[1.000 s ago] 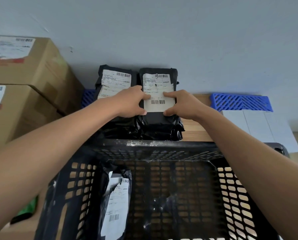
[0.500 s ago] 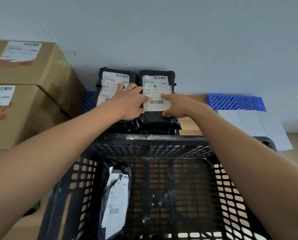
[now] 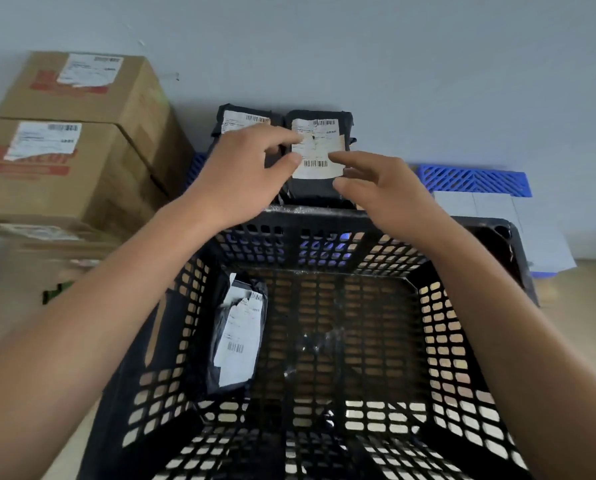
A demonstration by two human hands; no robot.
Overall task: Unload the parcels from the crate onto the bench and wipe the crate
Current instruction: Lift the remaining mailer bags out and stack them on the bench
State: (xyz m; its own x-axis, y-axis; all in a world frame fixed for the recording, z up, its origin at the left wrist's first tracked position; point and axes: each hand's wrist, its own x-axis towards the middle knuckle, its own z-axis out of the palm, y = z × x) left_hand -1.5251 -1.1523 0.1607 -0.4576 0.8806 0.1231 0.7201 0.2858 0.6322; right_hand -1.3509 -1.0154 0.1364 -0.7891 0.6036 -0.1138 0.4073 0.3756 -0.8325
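Change since earlier frames: both hands have lifted off the label of the right-hand parcel and drawn back toward the crate; the parcels on the bench have stayed where they were.
Left hand (image 3: 241, 174): fingers loosely curled and apart, hovering above the gap between the two bench parcels, gripping nothing.
Right hand (image 3: 381, 187): fingers spread and slightly bent, held over the crate's far rim, gripping nothing.
Crate (image 3: 438, 341): black plastic, lattice walls and floor with rows of oblong slots; far rim scuffed with pale dust; a scrap of clear film lies crumpled on the floor.
Parcel in crate (image 3: 236, 337): one; black poly mailer with white barcoded labels, leaning upright against the left wall.
Parcels on bench: two visible on top, side by side and touching, just beyond the crate's far rim; left parcel (image 3: 236, 121) partly hidden by the left hand, right parcel (image 3: 319, 148) showing a white label with barcodes. Whether more lie beneath cannot be told.
Cardboard boxes (image 3: 64, 147): two, stacked at left, each with a white label and red print.
Blue lattice panels (image 3: 473, 180): lying flat at the wall, behind the parcels.
White sheets (image 3: 497, 216): lying right of the crate.
Bench (image 3: 563, 289): pale wood surface.
Room: plain grey-blue wall (image 3: 359, 46) directly behind.
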